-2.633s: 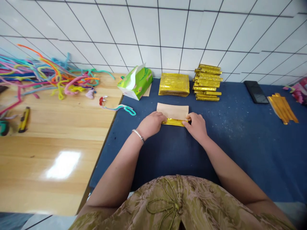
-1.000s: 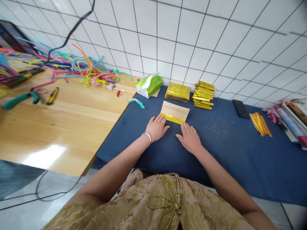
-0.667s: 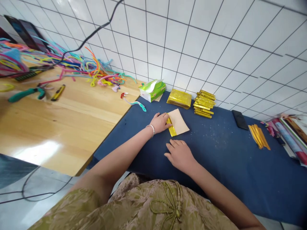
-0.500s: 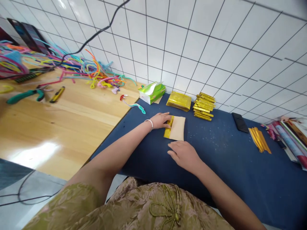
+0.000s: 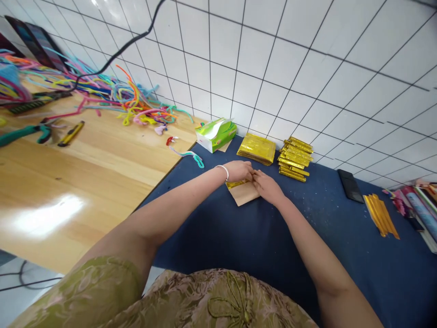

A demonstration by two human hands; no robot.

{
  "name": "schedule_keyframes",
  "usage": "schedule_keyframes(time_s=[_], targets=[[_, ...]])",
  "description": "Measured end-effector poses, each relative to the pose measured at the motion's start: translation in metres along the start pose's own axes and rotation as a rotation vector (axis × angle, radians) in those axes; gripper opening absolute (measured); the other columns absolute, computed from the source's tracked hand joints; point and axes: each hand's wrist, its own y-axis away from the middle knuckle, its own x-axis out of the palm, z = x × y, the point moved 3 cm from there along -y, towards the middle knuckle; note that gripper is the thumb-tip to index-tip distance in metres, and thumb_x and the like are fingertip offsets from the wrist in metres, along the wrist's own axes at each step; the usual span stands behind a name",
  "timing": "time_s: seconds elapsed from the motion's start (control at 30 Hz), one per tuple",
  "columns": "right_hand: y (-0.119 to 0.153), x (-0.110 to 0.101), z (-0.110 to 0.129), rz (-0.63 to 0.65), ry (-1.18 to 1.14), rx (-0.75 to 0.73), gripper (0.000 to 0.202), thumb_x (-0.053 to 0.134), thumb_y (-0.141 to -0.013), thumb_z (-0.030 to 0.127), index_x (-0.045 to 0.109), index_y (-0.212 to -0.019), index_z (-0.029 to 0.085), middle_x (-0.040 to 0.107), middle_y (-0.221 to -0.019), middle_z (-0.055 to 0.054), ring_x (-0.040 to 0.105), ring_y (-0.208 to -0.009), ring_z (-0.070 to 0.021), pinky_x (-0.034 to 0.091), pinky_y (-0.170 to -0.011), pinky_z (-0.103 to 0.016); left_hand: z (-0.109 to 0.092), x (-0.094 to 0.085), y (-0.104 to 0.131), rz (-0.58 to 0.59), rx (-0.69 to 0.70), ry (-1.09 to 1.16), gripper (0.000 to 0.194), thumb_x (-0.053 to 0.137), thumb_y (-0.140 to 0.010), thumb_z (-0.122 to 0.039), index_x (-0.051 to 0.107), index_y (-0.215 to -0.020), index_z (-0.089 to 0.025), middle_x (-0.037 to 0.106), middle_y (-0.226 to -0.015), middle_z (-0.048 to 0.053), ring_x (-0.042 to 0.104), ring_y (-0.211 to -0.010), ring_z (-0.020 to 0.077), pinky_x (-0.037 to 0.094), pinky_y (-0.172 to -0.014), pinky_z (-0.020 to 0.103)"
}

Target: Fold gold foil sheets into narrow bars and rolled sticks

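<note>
A tan sheet of paper with a gold strip along its far side lies turned at an angle on the dark blue table. My left hand, a bracelet at its wrist, is closed on the sheet's far edge. Meeting it at the far right corner, my right hand has its fingers pressed together on the same sheet. The fingertips of both hands touch or nearly touch and hide that part of the paper.
Behind the hands are a green tissue box, a stack of gold sheets and folded gold strips. A black phone and more gold strips lie right. Pipe cleaners, pliers and a cutter lie left.
The tan sheet has been rotated, with its gold strip now on the far side. My right hand has moved up onto it, and my left hand has closed on its edge. The view has shifted slightly.
</note>
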Motion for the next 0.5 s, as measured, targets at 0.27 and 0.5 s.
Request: schedule_keyframes(time_s=[0.27,0.5], targets=[[0.003,0.021,-0.012,-0.004,0.024,0.070,0.049,0.027,-0.096,0.031,0.038,-0.143,0.020,0.033,-0.152,-0.006,0.026,-0.142,-0.0190,0.024,-0.113,-0.041,-0.032,0.024,0.044,-0.130,-0.174,-0.066,0.038,0.040,-0.090,-0.012,0.057,-0.124,-0.019,0.056,-0.130,0.007,0.050,-0.120,0.0165,0.036,-0.103,0.028],[0.018,0.016,0.018,0.002,0.102,0.130,0.052,0.028,-0.096,0.036,0.037,-0.143,0.016,0.035,-0.151,-0.010,0.029,-0.140,-0.0228,0.029,-0.109,-0.042,-0.046,0.033,0.098,-0.202,-0.332,0.036,0.043,0.030,-0.099,-0.037,0.043,-0.138,-0.026,0.046,-0.143,0.003,0.039,-0.134,0.0166,0.026,-0.112,0.035]])
